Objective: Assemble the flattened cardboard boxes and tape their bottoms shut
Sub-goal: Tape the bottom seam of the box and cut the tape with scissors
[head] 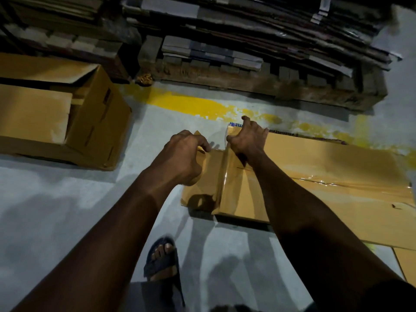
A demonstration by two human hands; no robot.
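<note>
- The left hand (186,152) has its fingers bent over the left end of the box (315,163) and holds the cardboard there.
- The right hand (246,138) is just beside it, at the far edge of the same box. Its fingers are bent like a claw. The thumb and first finger seem to pinch the end of a short strip of tape (225,176).
- The box lies on the floor (56,210) under both hands and stretches away to the right of the right hand.
- A long strip of tape (349,182), shiny, runs along the middle seam to the right of the right hand. I think that seam is done.
- The short strip of tape goes across the end of the box, between the hands. I think it is being stuck down now, so this bottom is almost shut.
- Left of the left hand, well apart, stands an open box (90,122). It looks built.
- Past both hands, stacks of flat cardboard (247,30) sit on a wooden pallet (247,79). So many boxes are left to do.
- There is bare floor left of the left hand. The pallet edge is near, just past the yellow line (191,104) beyond the right hand, so there is little room that way.
- A foot in a sandal (162,255) stands below the hands, near the box.
</note>
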